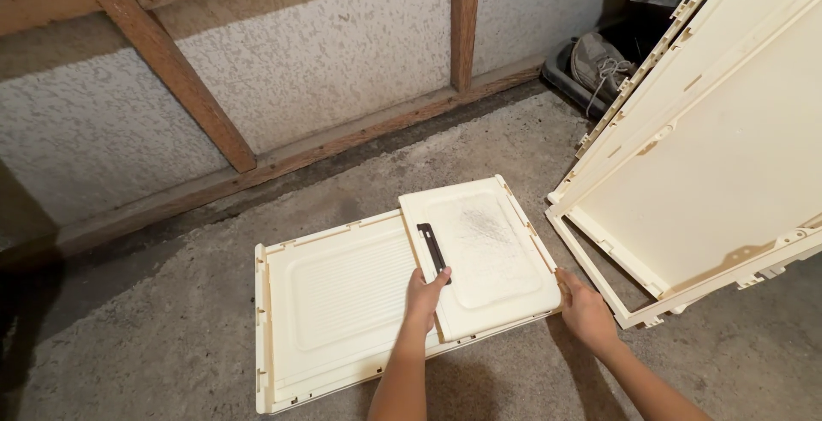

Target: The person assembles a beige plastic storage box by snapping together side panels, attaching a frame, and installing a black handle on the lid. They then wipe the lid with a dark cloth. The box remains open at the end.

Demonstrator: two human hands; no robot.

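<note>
Left hand grips a cream panel at its black latch; right hand clasps its corner, above a larger panel on the concrete floor.

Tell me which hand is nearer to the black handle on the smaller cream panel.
Left. The left hand grips the smaller cream panel at its near left edge, fingertips touching the black handle. The right hand holds the panel's near right corner, well away from the handle.

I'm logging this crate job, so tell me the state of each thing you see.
Small cream plastic panel with black latch: flat, gripped at both edges.
Large cream ribbed panel: flat on concrete, partly covered.
Cream plastic frame: tilted up.
Grey laced shoe: in dark tray.
</note>
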